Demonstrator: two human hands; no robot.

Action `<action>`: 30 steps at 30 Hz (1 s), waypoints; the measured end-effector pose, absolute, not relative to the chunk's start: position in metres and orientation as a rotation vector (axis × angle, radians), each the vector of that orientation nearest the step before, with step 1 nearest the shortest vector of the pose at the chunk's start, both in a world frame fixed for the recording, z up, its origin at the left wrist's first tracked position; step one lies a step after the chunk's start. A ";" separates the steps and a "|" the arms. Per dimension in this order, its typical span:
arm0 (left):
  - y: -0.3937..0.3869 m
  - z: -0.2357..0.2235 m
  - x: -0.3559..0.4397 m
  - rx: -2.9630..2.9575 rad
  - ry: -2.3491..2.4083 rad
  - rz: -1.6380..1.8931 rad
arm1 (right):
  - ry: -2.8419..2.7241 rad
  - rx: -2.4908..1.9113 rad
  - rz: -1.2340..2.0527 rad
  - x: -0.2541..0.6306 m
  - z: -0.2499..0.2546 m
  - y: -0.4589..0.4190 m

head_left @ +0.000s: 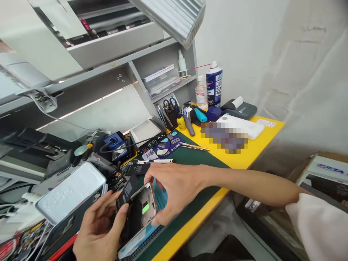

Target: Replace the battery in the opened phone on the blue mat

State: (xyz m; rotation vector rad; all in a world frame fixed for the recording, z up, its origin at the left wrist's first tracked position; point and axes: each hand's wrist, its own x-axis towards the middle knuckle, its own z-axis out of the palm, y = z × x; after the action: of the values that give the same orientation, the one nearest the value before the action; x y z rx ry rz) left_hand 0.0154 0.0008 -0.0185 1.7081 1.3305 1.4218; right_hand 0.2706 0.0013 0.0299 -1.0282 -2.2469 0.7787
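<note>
My left hand (102, 221) pinches a black phone battery (127, 189) between thumb and fingers, tilted over the left edge of an opened phone body (149, 203). The battery overlaps the phone frame; I cannot tell whether the two are still joined. My right hand (171, 188) grips the phone body by its right end, thumb below and fingers above. Inside the frame show a bright green patch and a dark cavity. Beneath the phone lies a blue and grey device with a perforated side (144, 239). Another black battery (138, 169) rests behind my hands.
A green mat (187, 214) covers part of the yellow table (252, 152). Tweezers (194, 146), a soldering station (115, 145), a spray can (214, 85) and a white phone (241, 126) stand or lie behind. A light-coloured tray (70, 192) is at left. A lamp (174, 18) hangs above.
</note>
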 end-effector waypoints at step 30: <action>-0.002 -0.016 0.001 2.288 1.166 1.002 | -2.341 -1.000 0.849 0.272 0.027 0.013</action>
State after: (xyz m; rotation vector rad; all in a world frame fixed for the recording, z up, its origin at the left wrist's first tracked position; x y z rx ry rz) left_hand 0.0011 -0.0022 -0.0161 2.2880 1.1661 1.0021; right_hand 0.2719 0.0133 0.0274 -1.0001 -2.3408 0.8494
